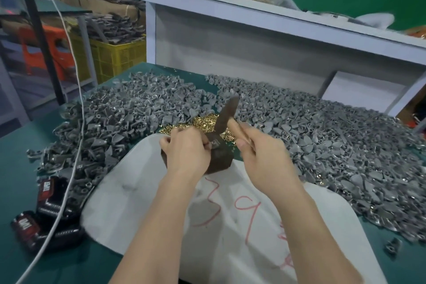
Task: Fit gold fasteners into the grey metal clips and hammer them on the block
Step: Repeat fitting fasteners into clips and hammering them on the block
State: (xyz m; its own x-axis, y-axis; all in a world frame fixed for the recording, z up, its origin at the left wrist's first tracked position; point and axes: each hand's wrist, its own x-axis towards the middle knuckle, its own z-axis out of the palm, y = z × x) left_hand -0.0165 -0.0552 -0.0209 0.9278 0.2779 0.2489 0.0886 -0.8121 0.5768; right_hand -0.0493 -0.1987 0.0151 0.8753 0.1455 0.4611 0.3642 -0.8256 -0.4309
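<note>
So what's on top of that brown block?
A grey clip sits on the block, pinched by the left hand. The right hand holds a hammer raised above it. The left hand hides whether a gold fastener is in the clip.

The block [220,161] sits on a sheet [129,191] on the desk [18,168]; fasteners [202,122] lie behind it, clips [322,136] heaped left, right and behind.

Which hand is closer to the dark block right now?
Left. The left hand rests on the block, pinching a grey clip there; the right hand is off to its right, gripping the hammer.
</note>
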